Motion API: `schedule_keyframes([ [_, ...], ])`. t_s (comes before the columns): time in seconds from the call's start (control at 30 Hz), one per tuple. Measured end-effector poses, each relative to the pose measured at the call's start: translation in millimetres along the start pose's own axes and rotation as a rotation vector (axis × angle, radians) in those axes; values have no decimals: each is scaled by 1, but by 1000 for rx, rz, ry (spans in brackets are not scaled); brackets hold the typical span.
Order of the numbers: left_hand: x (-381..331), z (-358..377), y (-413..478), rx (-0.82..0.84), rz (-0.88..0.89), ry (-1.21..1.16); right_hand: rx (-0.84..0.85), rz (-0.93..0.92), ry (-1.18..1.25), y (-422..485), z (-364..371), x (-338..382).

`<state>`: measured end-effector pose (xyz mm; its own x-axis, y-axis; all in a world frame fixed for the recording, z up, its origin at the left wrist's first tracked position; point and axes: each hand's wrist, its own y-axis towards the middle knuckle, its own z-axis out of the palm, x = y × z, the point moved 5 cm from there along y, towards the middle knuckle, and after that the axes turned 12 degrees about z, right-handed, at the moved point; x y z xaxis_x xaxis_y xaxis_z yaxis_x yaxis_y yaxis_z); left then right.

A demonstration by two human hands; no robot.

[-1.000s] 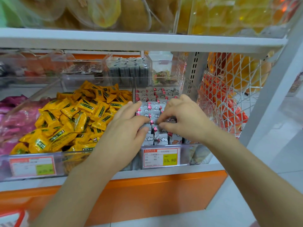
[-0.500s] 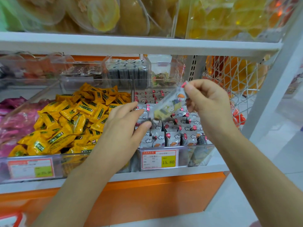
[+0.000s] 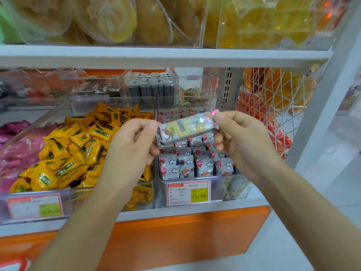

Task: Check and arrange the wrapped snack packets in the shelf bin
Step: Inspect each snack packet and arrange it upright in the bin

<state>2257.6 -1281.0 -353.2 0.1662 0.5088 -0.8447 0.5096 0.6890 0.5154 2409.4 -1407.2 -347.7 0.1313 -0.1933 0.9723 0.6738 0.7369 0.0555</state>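
Between both hands — grey, yellow-printed snack packet [image 3: 187, 129]

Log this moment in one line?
packet: held over bin | left hand: pinches one end | right hand: pinches other end | step: inspect

The packet [image 3: 186, 130] between the fingers [image 3: 221, 119] was grey with a pale yellow patch and a shiny pink end. Below the fingers, the binned packets [image 3: 187, 167] were grey with white clouds and red dots. Left of the fingers lay yellow packets [image 3: 78, 149] with dark green labels; lower down, a white price tag [image 3: 188, 193] had a red border and yellow square.
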Motion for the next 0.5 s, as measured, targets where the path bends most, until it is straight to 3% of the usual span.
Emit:
schedule_keyframes([
  [0.23,7,-2,-1,-88,-157,-277,179,120,186,1,9,-4],
  [0.4,9,1,0,-96,-268,-611,146,185,301,4,5,-8],
  [0.5,10,3,3,-68,-262,-682,133,213,349,5,3,-9],
])
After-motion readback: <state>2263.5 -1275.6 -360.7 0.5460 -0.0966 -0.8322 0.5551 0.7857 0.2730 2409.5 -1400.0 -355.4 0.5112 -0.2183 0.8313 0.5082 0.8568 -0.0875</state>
